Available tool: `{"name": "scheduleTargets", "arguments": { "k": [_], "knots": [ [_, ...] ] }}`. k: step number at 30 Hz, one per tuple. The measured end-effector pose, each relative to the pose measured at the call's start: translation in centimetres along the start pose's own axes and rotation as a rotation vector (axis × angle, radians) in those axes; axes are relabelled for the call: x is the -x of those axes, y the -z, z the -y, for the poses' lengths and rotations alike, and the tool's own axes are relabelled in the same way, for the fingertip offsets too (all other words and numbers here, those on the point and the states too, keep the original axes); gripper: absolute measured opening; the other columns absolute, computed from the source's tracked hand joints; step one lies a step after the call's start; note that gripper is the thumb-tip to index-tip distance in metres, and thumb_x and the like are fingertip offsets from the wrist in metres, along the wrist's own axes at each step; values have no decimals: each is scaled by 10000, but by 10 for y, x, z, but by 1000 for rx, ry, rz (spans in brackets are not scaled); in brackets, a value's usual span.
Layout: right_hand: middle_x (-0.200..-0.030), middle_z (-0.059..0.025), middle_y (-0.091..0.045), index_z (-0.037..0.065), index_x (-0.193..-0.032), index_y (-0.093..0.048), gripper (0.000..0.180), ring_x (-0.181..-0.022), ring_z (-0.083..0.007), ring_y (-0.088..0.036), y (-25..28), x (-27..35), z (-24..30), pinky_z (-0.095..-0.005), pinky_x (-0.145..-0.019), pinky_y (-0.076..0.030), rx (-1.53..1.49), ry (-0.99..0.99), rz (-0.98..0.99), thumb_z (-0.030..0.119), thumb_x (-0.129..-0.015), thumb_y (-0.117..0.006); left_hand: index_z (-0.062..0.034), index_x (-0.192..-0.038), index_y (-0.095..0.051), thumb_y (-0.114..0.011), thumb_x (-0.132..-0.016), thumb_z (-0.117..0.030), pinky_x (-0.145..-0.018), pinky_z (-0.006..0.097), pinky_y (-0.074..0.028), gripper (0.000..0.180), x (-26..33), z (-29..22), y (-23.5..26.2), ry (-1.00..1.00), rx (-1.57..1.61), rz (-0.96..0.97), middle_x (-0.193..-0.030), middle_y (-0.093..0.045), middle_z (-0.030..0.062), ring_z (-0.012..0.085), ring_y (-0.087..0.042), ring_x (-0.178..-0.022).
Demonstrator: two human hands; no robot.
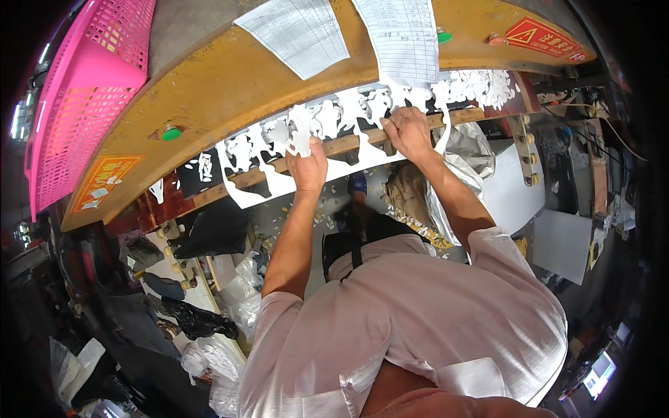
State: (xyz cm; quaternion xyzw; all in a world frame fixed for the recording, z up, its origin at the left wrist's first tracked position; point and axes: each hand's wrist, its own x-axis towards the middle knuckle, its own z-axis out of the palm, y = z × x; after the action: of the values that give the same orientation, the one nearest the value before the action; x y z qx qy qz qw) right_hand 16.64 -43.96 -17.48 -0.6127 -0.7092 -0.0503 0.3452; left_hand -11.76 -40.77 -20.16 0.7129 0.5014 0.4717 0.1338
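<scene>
A white sheet [327, 171], punched through with rows of cut-out shapes, lies along the machine's bed and hangs over its front edge. My left hand [307, 169] is closed around the lower end of a white cut piece [300, 129], which stands up above the sheet; whether it is one piece or a small stack I cannot tell. To the right, my right hand [410, 132] has its fingers curled at the sheet, its thumb side toward the left; the fingertips are partly hidden. Between and beyond both hands lie more white cut shapes [327, 120].
A yellow machine beam [209, 90] arches across the far side, with papers [296, 35] and a green button [171, 133]. Small white scraps [488, 87] pile up at the bed's right end. A pink basket [90, 104] stands far left. Plastic bags [216, 362] lie below left.
</scene>
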Motion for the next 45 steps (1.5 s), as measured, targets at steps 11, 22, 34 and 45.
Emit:
{"name": "scheduleTargets", "arguments": {
  "k": [11,22,34,45],
  "knots": [
    [-1286,-216,-695,93,-1261,-740,438,-1206,-449,-620,84,37,40,-522,-1047,-508,3,-199,206,301,-877,-784,79,-1239,-603,-388,-1145,-159,-926,394,-530,334,75,-61,24,342,558,51,-1011,-711,118,237,-662,-955],
    [-1490,-272,-526,128,-1337,-751,685,-1331,-451,-551,-7,-52,47,-486,-1152,-467,144,-295,448,425,-728,-855,24,-1173,-713,-557,-993,-174,-812,540,-539,310,16,-44,-59,8,213,129,-1004,-727,235,464,-685,-899],
    [-1496,-159,-586,-46,-1245,-757,600,-1335,-260,-582,116,-183,-2,-352,-1121,-447,-471,-484,334,277,-746,-839,10,-1142,-701,-591,-983,-169,-793,563,-535,263,6,-44,-56,81,260,182,-973,-725,238,478,-679,-890],
    [-1511,-165,-550,9,-1251,-764,693,-1265,-431,-545,30,-43,-53,-483,-1138,-472,185,-385,359,424,-699,-820,-22,-1046,-725,-626,-951,-171,-688,548,-524,202,5,-42,-59,-61,205,147,-854,-695,207,438,-659,-762]
  ]
}}
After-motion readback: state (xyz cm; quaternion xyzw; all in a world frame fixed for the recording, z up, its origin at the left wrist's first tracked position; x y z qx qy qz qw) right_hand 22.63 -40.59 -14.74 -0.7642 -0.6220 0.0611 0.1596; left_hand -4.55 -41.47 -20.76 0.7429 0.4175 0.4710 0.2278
